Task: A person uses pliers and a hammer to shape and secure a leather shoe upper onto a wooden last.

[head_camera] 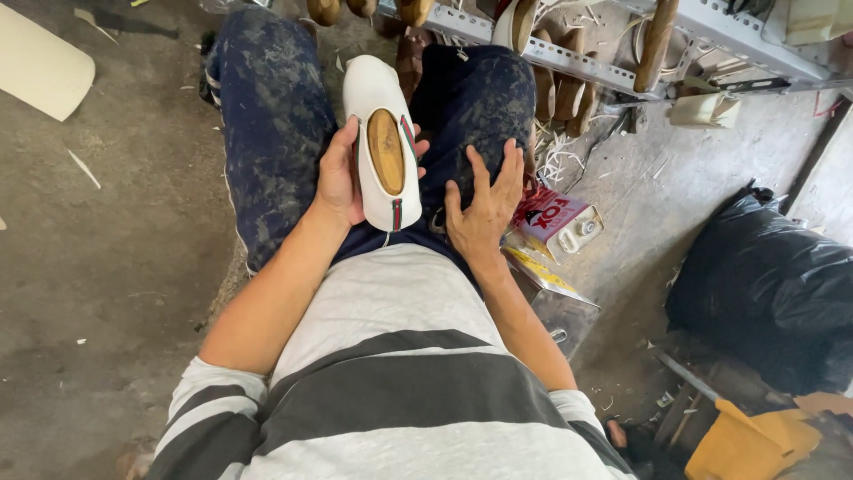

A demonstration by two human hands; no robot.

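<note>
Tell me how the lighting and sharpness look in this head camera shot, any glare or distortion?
Head view: soft, even daylight, no hard shadows; the white shoe in the left hand is bright but keeps detail; right hand on the thigh is sharp; wide-angle lens bends the edges, and the black bag sits in dimmer light.

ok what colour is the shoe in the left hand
White shoe, with a green-and-red stripe trim and a wooden last inside; the head view shows it.

White shoe (384, 133) (green-red stripes, tan insert), mottled navy trousers (275, 124), grey-striped shirt (400, 373), black bag (764, 284).
</note>
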